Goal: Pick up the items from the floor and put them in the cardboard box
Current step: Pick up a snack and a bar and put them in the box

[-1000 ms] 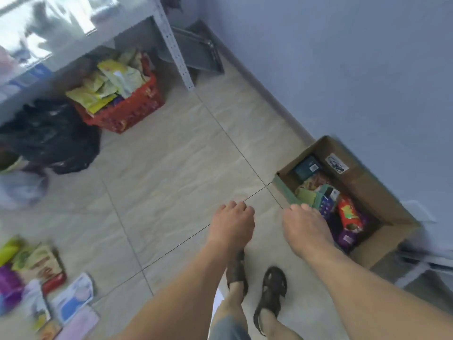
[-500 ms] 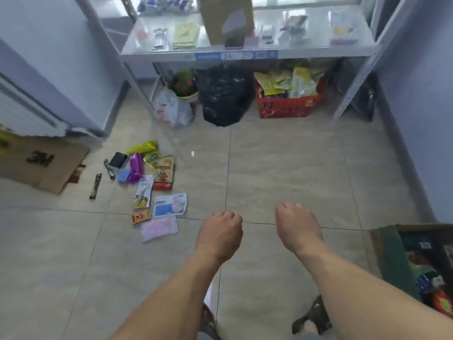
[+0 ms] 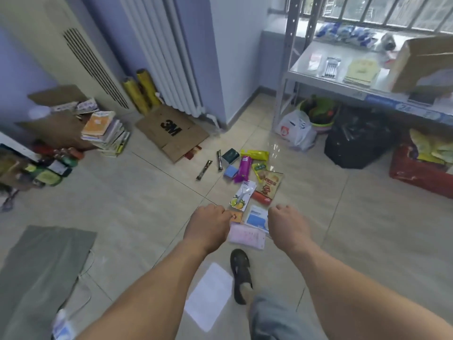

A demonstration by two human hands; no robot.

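Observation:
Several small packets lie scattered on the tiled floor ahead: a pink pack [image 3: 247, 236], a white-and-blue pack [image 3: 257, 218], a small orange sachet [image 3: 236, 216], a lemon-print pouch [image 3: 241, 198], a brown snack bag [image 3: 269, 184], a purple packet [image 3: 243, 168], a yellow packet [image 3: 255, 154] and two thin dark sticks [image 3: 203, 170]. My left hand [image 3: 209, 225] and my right hand [image 3: 286, 225] hang above the nearest packs with loosely curled fingers, holding nothing. The cardboard box with the collected items is out of view.
A flat 3M cardboard sheet [image 3: 171, 130] lies by the white radiator. A stack of books [image 3: 105, 133] sits at the left. Under the metal shelf [image 3: 343, 79] are a black bag [image 3: 358, 138], a white bag [image 3: 296, 130] and a red crate [image 3: 421, 168]. White paper [image 3: 210, 295] lies by my foot.
The view swung left, away from the cardboard box, which left the frame. The scattered packets are now straight ahead and closer, right under my empty hands.

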